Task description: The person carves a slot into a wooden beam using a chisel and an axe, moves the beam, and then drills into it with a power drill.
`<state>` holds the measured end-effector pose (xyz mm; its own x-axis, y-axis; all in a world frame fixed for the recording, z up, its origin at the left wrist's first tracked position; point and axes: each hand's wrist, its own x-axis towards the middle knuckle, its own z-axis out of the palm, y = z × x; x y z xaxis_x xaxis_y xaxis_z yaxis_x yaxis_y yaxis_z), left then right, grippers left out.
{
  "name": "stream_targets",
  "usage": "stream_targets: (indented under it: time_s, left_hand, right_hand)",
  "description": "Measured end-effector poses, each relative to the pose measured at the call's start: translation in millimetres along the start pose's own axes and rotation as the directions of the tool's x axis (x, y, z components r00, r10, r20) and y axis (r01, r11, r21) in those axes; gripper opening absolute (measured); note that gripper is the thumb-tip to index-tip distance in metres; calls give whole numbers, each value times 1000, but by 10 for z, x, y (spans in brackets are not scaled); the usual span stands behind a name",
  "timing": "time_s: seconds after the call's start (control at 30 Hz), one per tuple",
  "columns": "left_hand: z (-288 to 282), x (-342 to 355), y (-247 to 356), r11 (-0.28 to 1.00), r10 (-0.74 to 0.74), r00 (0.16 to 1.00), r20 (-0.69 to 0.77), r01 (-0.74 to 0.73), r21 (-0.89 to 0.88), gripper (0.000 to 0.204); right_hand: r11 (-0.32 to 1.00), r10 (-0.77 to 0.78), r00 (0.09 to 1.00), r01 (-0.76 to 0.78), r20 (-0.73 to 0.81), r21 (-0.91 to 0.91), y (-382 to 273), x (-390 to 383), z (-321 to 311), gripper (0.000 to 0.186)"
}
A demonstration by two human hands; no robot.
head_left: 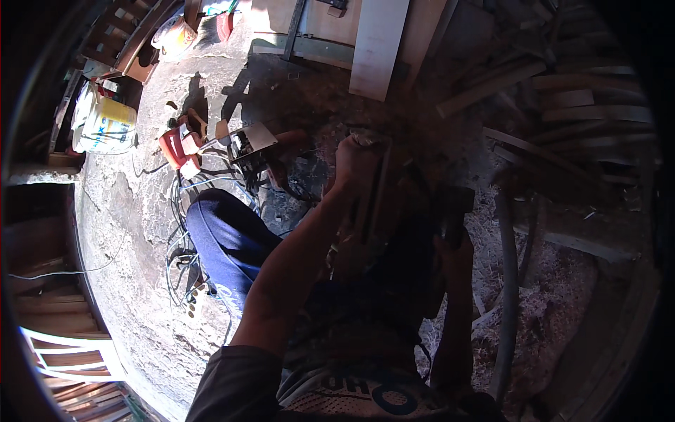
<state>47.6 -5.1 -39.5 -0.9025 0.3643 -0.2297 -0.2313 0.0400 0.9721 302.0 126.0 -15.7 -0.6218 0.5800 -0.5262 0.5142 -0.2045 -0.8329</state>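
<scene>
My left hand (pixel 355 160) grips the top of a narrow wooden strip (pixel 373 204) standing upright before me; my right hand (pixel 453 246) closes on a dark tool (pixel 453 207) beside it. Sawdust (pixel 555 302) already lies around, so work seems underway; stacked slats (pixel 576 98) wait beyond.

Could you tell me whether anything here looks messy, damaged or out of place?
Yes: a tangle of cables sprawls loose over the cracked, patchy floor beside the person's knee, and sawdust lies heaped at right. The left hand grips a wooden piece; what the right hand holds is too dark to tell.
</scene>
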Motion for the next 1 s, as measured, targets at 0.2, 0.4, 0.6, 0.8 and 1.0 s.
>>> stream_targets:
  time_s: [0.2,0.4,0.6,0.8,1.0]
  left_hand:
    - [-389,-480,1455,753,-111,654,748,547,-366,7]
    - [-853,-555,2027,925,343,894,287,-375,65,13]
    - [-533,-785,1332,820,565,825,0,-561,110,12]
    - [-453,-447,914,889,451,893,3,-449,-92,11]
    - [-339,-178,673,883,449,894,-7,-445,-148,13]
  right_hand:
    - [998,-22,998,19,51,59,39,-140,-3,59]
    - [999,-32,998,29,59,44,24,-186,-67,52]
    - [997,-57,989,48,137,67,66,-360,-95,43]
    - [998,55,990,-51,128,-38,284,-339,-165,50]
    - [998,56,988,-53,146,-23,212,-344,-98,50]
